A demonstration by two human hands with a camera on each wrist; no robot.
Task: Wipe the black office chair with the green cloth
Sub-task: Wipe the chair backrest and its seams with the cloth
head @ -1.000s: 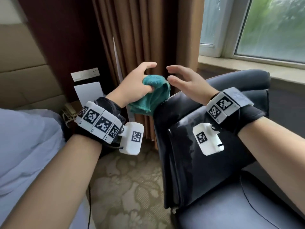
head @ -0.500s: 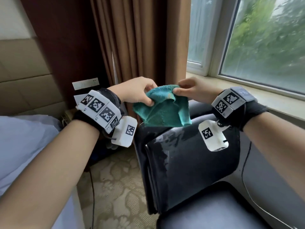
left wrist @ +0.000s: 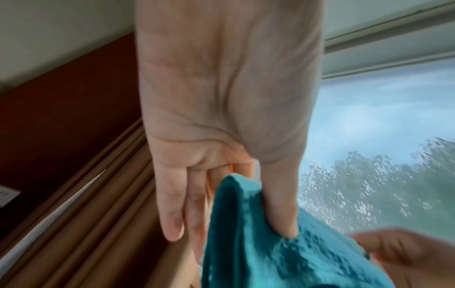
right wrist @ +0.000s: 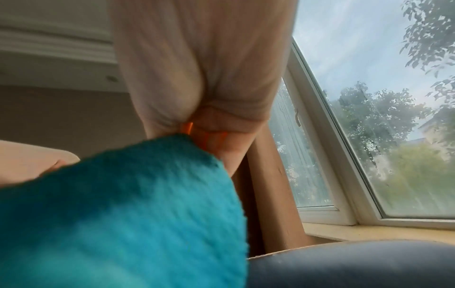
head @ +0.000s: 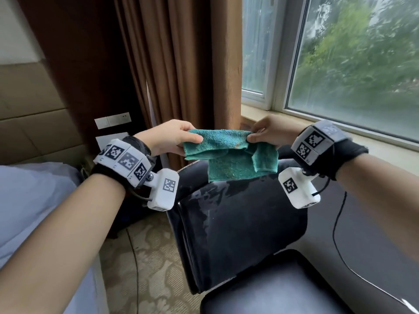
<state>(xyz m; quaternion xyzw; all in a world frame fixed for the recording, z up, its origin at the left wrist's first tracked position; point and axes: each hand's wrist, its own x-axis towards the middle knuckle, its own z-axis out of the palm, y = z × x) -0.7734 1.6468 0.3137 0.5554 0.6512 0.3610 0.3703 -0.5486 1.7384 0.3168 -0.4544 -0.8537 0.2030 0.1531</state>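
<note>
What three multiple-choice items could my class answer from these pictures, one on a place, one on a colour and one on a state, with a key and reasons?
1. Where is the green cloth?
A. Lying on the seat
B. Held in the air above the chair back
C. Draped on the window sill

2. What colour is the curtain behind the hands?
A. Brown
B. White
C. Blue

3. How is the cloth held?
A. By the left hand alone
B. By the right hand alone
C. Pinched at its top edge by both hands

Key:
1 B: it hangs between the hands above the black office chair, apparently not touching it.
2 A: brown folds hang beside the window.
3 C: the left hand and the right hand each pinch one end of the upper edge, spreading it out.
</note>
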